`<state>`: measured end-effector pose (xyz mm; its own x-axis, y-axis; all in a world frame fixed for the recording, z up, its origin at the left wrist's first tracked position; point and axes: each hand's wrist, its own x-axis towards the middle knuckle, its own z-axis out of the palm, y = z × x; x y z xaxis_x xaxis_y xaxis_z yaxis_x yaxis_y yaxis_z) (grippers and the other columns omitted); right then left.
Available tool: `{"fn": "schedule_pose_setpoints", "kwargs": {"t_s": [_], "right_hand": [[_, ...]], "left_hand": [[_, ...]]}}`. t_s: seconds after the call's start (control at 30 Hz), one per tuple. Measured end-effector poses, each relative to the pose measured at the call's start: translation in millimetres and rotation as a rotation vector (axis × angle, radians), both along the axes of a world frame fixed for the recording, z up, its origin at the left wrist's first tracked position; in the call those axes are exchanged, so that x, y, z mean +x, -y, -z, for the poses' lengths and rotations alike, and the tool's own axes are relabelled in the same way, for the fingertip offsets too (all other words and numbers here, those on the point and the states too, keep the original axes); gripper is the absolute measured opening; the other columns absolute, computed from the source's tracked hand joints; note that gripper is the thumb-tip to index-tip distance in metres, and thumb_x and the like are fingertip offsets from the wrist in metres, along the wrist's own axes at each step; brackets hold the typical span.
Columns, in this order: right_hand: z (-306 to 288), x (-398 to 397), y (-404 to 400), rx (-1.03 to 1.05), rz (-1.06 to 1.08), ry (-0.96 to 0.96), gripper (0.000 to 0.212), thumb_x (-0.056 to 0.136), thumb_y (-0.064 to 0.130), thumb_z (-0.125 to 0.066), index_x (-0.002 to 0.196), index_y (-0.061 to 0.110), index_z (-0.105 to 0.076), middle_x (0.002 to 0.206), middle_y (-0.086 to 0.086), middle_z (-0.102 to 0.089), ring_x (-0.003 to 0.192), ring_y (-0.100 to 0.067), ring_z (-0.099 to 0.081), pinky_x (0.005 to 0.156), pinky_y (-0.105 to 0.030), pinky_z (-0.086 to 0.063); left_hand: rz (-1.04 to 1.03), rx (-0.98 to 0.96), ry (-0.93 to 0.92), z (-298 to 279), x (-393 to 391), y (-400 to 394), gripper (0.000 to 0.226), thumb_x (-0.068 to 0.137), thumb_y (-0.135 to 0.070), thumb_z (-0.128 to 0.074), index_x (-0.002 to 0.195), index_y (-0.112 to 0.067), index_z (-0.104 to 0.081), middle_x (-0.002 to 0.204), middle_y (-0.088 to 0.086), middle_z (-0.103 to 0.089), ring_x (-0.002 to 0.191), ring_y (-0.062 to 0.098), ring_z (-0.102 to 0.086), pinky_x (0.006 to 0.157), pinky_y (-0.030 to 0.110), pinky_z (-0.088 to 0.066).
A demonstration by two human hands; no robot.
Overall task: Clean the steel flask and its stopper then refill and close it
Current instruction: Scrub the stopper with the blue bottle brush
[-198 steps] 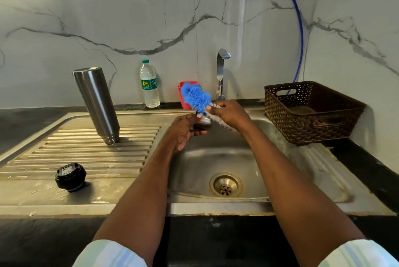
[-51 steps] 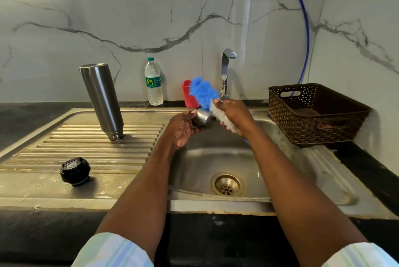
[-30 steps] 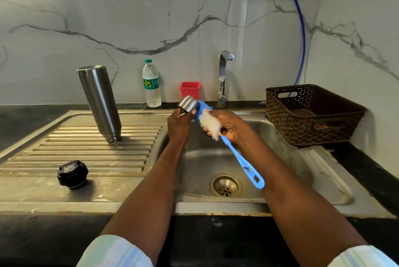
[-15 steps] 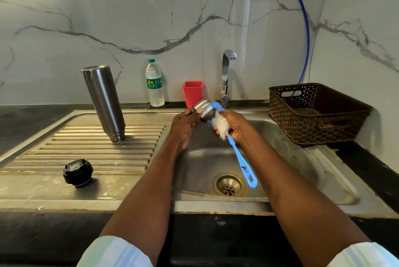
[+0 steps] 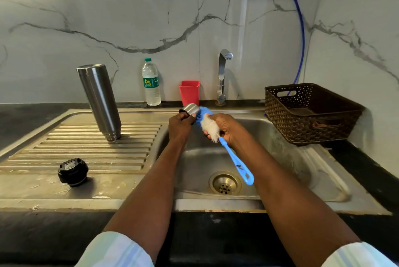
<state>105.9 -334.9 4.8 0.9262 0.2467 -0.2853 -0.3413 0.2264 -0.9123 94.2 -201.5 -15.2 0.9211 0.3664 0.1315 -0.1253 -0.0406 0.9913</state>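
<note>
Over the sink both hands work close together: the left hand grips a small steel cap, fingers curled round its lower part so that only its rounded top shows above them, and the right hand grips the brush round its white and blue bristles, the blue tip touching the side of the cap. The brush's light blue handle slants down and to the right from that hand — its looped end hangs above the drain. The steel flask stands upside down on the ribbed draining board left of the basin, mouth on the ridges, and appears to lean a little to the left. Its black stopper sits apart from it on the flat front part of the board, nearer the person, top face up. Against the marble wall behind the sink stand a clear plastic water bottle with a green cap and label, a red cup just beside the cap in the left hand, and the tap, with no water visibly running. A brown woven basket rests on the black table to the right of the basin, and a blue hose runs down the wall behind it — pale striped sleeves show at the bottom edge
</note>
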Motion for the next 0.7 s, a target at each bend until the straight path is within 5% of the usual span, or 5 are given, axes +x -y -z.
{"fn": "schedule_pose_setpoints", "kwargs": {"t_s": [0.13,0.23,0.33,0.5,0.7], "right_hand": [[5.4,3.7,9.9,-0.015,0.054,-0.011,0.035,0.101,0.015,-0.035,0.067,0.011,-0.042,0.038,-0.005,-0.037,0.024,-0.013,-0.032,0.035,-0.01,-0.023],[3.1,1.6,9.2,-0.053,0.024,-0.022,0.035,0.103,0.018,-0.034,0.07,0.008,-0.043,0.035,-0.006,-0.04,0.023,-0.013,-0.036,0.034,-0.008,-0.027],[0.3,-4.1,2.2,-0.045,-0.004,-0.006,0.036,0.102,0.015,-0.033,0.068,0.01,-0.039,0.032,-0.003,-0.038,0.021,-0.013,-0.035,0.03,-0.009,-0.025],[3.7,-1.9,17.0,0.019,0.124,-0.047,0.037,0.102,0.021,-0.039,0.066,0.011,-0.04,0.034,-0.003,-0.037,0.023,-0.013,-0.033,0.034,-0.01,-0.024],[2.1,-4.0,15.8,0.013,0.169,-0.011,0.031,0.102,0.024,-0.046,0.076,0.007,-0.051,0.052,-0.009,-0.045,0.031,-0.016,-0.038,0.036,-0.015,-0.03]], "left_hand": [[0.279,-0.176,0.004,-7.3,-5.9,-4.5,0.02,0.088,-0.001,-0.067,0.108,0.003,-0.07,0.077,0.003,-0.075,0.077,0.018,-0.069,0.084,0.031,-0.056],[0.155,-0.131,0.017,-4.3,-3.7,2.4,0.022,0.084,-0.004,-0.075,0.106,-0.001,-0.072,0.076,0.001,-0.075,0.07,0.01,-0.069,0.07,0.021,-0.057],[0.069,-0.09,-0.015,-1.3,-0.7,0.6,0.033,0.08,-0.012,-0.081,0.109,0.0,-0.072,0.085,0.008,-0.073,0.076,0.015,-0.065,0.075,0.026,-0.055],[0.363,-0.206,-0.062,-9.4,-10.4,2.1,0.021,0.08,0.005,-0.073,0.1,0.0,-0.067,0.079,0.006,-0.076,0.072,0.017,-0.072,0.076,0.027,-0.06],[0.251,-0.207,-0.073,-13.7,-11.4,5.9,0.079,0.067,0.013,-0.082,0.13,-0.012,-0.041,0.108,0.015,-0.063,0.095,0.029,-0.067,0.087,0.048,-0.058]]}}
